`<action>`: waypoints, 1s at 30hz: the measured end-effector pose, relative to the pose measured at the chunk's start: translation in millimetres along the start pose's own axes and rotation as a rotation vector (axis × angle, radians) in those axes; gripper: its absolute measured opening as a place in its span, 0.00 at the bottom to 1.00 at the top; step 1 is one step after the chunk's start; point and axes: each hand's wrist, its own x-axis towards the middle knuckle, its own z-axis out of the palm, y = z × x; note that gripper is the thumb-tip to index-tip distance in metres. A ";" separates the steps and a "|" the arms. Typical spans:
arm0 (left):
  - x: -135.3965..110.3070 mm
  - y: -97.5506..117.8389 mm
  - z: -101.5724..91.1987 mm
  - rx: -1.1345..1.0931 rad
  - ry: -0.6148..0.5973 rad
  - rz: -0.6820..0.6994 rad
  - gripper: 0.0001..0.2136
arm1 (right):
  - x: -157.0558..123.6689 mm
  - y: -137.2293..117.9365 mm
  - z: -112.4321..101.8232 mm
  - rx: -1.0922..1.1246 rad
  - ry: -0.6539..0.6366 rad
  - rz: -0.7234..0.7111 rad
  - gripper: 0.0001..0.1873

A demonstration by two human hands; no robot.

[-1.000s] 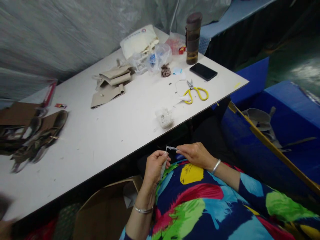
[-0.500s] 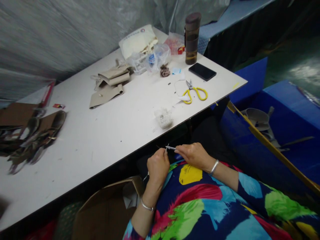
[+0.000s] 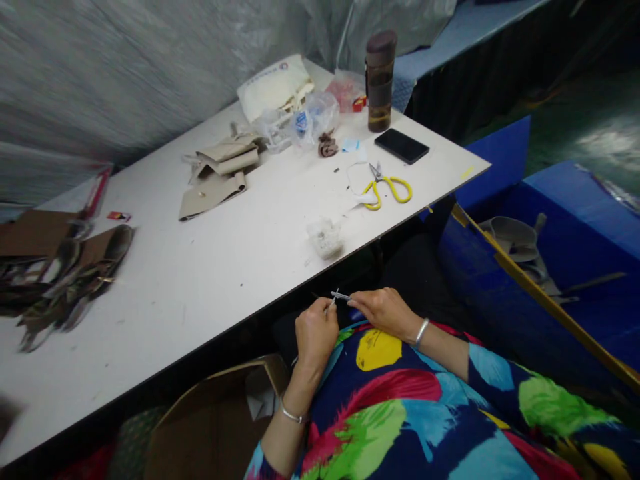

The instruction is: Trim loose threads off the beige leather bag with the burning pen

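Over my lap, just below the table's near edge, both hands work close together. My left hand point(image 3: 316, 335) is closed, pinching a thin pale strip or stick point(image 3: 333, 302) between thumb and finger. My right hand point(image 3: 389, 311) is closed around a slim silvery tool point(image 3: 341, 295), whose exact kind is too small to make out. Its tip points left and crosses the pale piece. Above my hands, near the table edge, lies a small crumpled clear plastic packet point(image 3: 325, 239).
On the white table point(image 3: 200, 273) lie yellow-handled scissors point(image 3: 384, 187), a phone point(image 3: 402, 145), a dark bottle point(image 3: 381, 81), beige folded pieces point(image 3: 220, 180) and brown pieces point(image 3: 85, 267). An open cardboard box point(image 3: 200, 413) stands lower left, a blue bin point(image 3: 575, 227) at right.
The view has shifted slightly. My hands stay nearly in place, with the tool still crossing the pale piece.
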 end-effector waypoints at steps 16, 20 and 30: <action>6.2 -0.3 0.4 -0.597 -0.075 -0.144 0.07 | 3.9 28.6 16.7 1.119 -0.005 0.423 0.30; 9.1 4.3 -3.9 -1.049 -0.257 -0.277 0.13 | 3.8 33.7 14.3 1.243 0.048 0.446 0.31; 22.5 5.4 -13.5 -1.363 -0.506 -0.395 0.16 | 8.0 30.9 1.9 1.412 0.090 0.465 0.31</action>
